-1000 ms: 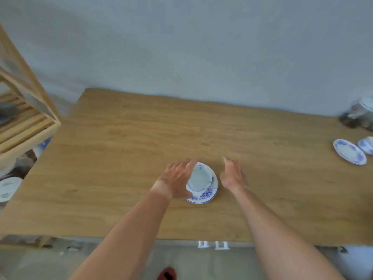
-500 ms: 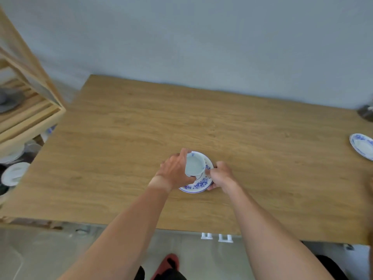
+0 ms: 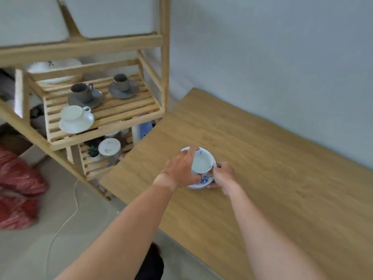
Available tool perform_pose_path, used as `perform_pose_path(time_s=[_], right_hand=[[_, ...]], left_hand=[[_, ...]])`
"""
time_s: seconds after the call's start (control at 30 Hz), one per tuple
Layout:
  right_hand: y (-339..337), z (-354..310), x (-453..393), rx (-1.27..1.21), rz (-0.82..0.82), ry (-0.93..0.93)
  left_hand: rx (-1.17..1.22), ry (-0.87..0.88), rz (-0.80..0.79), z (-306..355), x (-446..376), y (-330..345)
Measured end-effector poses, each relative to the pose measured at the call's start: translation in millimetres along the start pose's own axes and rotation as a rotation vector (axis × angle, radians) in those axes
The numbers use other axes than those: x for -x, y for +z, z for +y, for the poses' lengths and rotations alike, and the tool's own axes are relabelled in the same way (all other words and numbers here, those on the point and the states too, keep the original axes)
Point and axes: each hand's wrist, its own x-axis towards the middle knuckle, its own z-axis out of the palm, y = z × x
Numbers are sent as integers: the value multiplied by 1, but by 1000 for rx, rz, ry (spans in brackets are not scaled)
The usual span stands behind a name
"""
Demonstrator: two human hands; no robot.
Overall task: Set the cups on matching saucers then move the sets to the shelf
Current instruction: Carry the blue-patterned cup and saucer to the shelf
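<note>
A white cup [image 3: 201,163] stands on a blue-flowered saucer [image 3: 204,180], held just above the wooden table [image 3: 262,168]. My left hand [image 3: 179,171] wraps the cup's left side, one finger over its rim. My right hand [image 3: 223,174] pinches the saucer's right edge. The wooden slatted shelf [image 3: 129,107] at the left carries two grey cup-and-saucer sets [image 3: 84,94] [image 3: 122,85] and a white cup on a white saucer [image 3: 75,118].
The shelf's lower tier holds a lidded jar [image 3: 109,148] and a small plant [image 3: 92,152]. A white bowl [image 3: 54,69] sits on a higher tier. Red fabric [image 3: 18,190] and a white cable [image 3: 66,217] lie on the floor at the left.
My view has swung left, bringing the shelf into sight. Both hands closed on the cup and saucer and now hold the set off the table.
</note>
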Motion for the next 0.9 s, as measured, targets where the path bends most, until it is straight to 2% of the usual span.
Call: perform_pose_path(time_s=[0.17, 0.27, 0.6, 0.9], right_hand=[[98, -57, -34, -15, -89, -38], [150, -91, -56, -34, -133, -51], [270, -165, -132, -42, -178, 26], [321, -197, -178, 36, -146, 94]], left_hand=[[-52, -155, 168, -81, -15, -51], [-83, -228, 208, -125, -30, -80], [-133, -384, 206, -232, -98, -140], [-139, -479, 180, -292, -145, -153]])
